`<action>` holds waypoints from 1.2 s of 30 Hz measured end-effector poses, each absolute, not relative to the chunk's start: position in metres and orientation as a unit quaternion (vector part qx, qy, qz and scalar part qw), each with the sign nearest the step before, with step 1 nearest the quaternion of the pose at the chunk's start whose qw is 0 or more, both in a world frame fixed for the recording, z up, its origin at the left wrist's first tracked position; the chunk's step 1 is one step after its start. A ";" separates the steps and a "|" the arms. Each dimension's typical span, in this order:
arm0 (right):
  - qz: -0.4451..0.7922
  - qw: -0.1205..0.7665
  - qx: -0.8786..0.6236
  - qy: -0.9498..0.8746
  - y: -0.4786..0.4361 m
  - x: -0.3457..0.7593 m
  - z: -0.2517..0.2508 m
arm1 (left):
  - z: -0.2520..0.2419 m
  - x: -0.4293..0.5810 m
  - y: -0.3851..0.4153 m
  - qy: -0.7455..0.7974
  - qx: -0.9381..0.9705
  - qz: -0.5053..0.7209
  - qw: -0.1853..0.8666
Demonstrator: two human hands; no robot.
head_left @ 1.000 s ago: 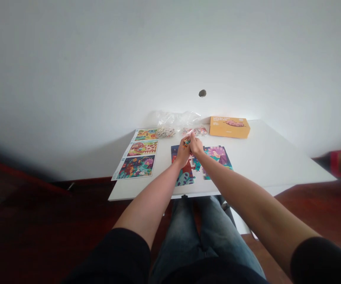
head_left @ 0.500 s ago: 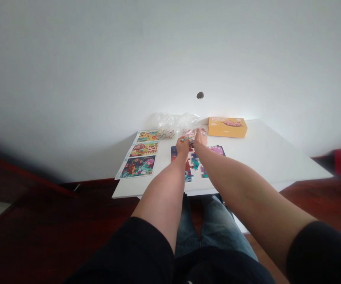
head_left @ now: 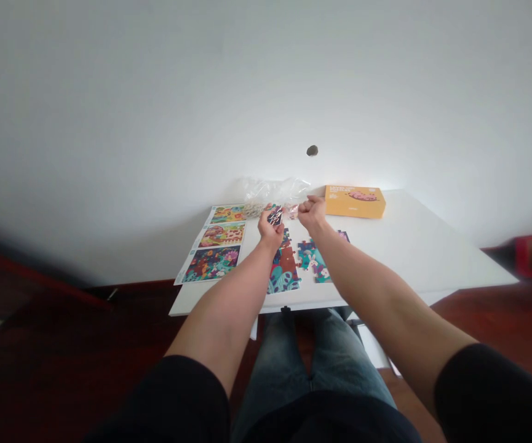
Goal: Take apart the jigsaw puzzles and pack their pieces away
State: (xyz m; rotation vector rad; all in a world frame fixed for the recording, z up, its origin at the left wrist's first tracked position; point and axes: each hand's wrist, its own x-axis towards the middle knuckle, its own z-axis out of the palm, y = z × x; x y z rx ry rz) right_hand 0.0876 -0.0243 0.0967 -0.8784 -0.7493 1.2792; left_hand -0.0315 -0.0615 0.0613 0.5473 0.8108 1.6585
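Note:
My left hand point(head_left: 269, 225) is raised over the white table point(head_left: 413, 246) and closed on a small dark puzzle piece point(head_left: 275, 216). My right hand point(head_left: 312, 211) is closed just to its right, pinching the edge of a clear plastic bag of puzzle pieces point(head_left: 293, 209). Below both hands lies a partly assembled colourful jigsaw puzzle point(head_left: 300, 261) near the table's front edge.
Three picture cards point(head_left: 214, 243) lie in a column on the table's left. A second clear bag of pieces point(head_left: 259, 200) sits by the wall. An orange puzzle box point(head_left: 355, 202) lies at the back right. My jeans-clad legs point(head_left: 312, 363) are under the table.
My hands drew back from the bag at the rear and parted. The left hand now holds up a dark piece; the right hand lifts the bag's edge.

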 end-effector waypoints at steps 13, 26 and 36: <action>-0.051 0.169 -0.567 -0.804 -0.090 0.172 0.013 | 0.020 -0.023 -0.061 0.375 0.281 0.588 0.659; -0.004 0.189 -0.574 -0.796 -0.047 0.159 0.004 | 0.016 -0.022 -0.064 0.420 0.281 0.580 0.639; 0.203 0.378 -0.546 -0.719 -0.046 0.175 0.010 | 0.015 -0.016 -0.057 0.494 0.400 0.587 0.501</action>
